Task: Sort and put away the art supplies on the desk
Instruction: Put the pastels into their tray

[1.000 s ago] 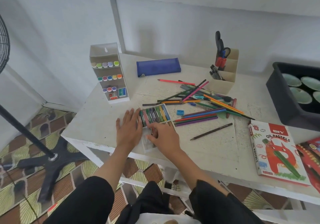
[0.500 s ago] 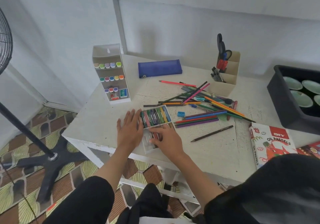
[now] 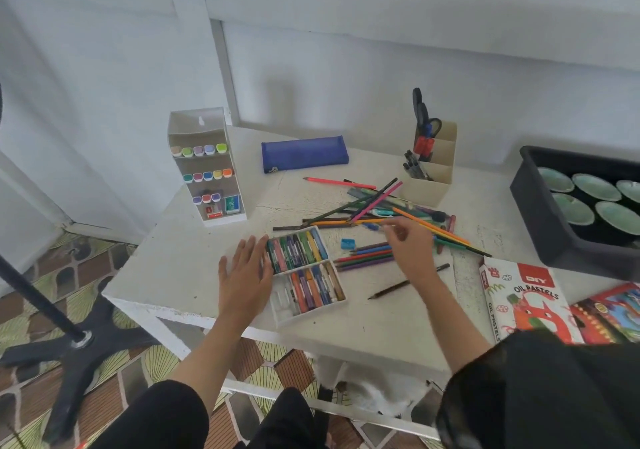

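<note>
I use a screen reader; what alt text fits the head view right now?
A person's left hand lies open beside a white two-row tray of oil pastels on a white desk, while the right hand reaches over loose coloured pencils scattered behind it.

The white desk [image 3: 180, 275] is carrying a marker rack [image 3: 199, 129], a blue pencil case [image 3: 304, 153], a beige organizer [image 3: 427, 188], scattered coloured pencils [image 3: 375, 201], an open pastel tray [image 3: 282, 302], an oil pastels box [image 3: 523, 292] and a black bin [image 3: 540, 226].
</note>
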{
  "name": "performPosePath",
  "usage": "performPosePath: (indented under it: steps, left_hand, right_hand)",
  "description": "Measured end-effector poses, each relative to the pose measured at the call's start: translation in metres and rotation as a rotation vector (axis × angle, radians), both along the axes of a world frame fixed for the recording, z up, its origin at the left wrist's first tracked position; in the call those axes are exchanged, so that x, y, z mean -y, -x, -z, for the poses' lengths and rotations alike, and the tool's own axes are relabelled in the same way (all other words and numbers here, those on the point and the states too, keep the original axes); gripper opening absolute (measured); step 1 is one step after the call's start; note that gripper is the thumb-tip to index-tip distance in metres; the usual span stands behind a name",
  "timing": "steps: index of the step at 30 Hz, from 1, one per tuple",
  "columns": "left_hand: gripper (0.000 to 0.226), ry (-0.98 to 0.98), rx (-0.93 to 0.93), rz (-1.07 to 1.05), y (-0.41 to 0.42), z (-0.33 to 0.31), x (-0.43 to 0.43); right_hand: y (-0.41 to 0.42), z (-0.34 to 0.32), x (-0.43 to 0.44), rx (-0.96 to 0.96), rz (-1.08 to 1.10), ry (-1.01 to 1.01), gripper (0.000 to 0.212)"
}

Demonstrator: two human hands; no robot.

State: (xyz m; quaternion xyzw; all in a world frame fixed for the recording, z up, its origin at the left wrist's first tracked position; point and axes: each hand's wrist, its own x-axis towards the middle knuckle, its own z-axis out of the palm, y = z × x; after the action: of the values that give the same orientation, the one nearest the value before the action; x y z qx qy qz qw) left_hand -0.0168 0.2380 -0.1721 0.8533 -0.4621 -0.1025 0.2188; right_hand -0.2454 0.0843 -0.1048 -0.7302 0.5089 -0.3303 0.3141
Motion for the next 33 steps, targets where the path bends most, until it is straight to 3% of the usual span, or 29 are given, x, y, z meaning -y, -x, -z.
performPosePath:
  steps: [5,8,14,23,29,33]
  left_hand:
    - [0.051,-0.004,0.012,-0.005,0.001,0.0,0.0]
    - [0.05,0.003,0.012,-0.005,0.001,0.0,0.001]
    - [0.05,0.001,0.021,-0.011,0.0,0.0,0.002]
    - [0.05,0.006,0.023,-0.013,0.0,0.002,0.002]
    - [0.051,0.006,0.025,-0.016,0.0,0.002,0.001]
    - [0.051,0.005,0.026,-0.018,-0.001,0.003,0.002]
  right_hand:
    - [0.061,-0.006,0.071,-0.206,0.306,0.011,0.018]
    - [0.08,0.004,0.092,-0.289,0.423,-0.087,0.022]
    - [0.085,0.036,0.116,-0.44,0.446,-0.286,0.049]
    - [0.081,0.027,0.121,-0.538,0.517,-0.303,0.039]
    - [0.086,0.028,0.121,-0.388,0.572,-0.294,0.035]
    - [0.081,0.022,0.112,-0.096,0.532,-0.1,0.025]
